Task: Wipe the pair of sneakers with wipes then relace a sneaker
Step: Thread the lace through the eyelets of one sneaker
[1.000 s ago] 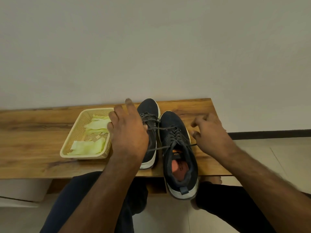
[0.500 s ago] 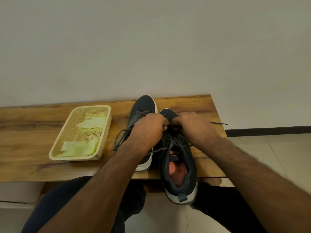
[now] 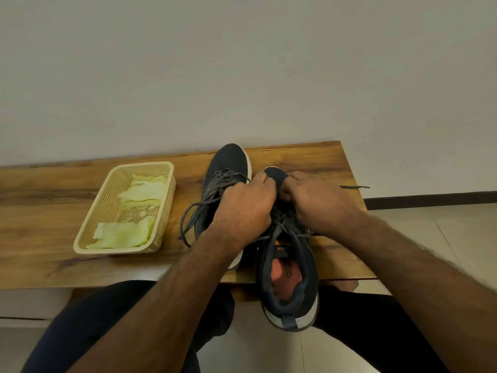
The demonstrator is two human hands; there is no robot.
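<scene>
Two dark navy sneakers with white soles stand side by side on a wooden bench point(image 3: 336, 162). The left sneaker point(image 3: 228, 162) points away from me, its grey laces hanging loose to its left. The right sneaker point(image 3: 289, 278) is nearer, its heel past the bench's front edge, orange insole showing. My left hand point(image 3: 242, 208) and my right hand point(image 3: 314, 200) meet over the right sneaker's lace area, fingers curled around its grey lace point(image 3: 355, 187), whose free end sticks out to the right. The fingertips are hidden.
A cream plastic basket point(image 3: 88, 238) with crumpled pale green wipes point(image 3: 121, 234) sits on the bench to the left of the sneakers. A plain wall rises behind the bench. My legs in dark trousers are below the front edge; tiled floor lies to the right.
One second ago my hands were apart, pulling the lace ends sideways. They have come together over the right sneaker's laces, and the left sneaker's loose laces now show.
</scene>
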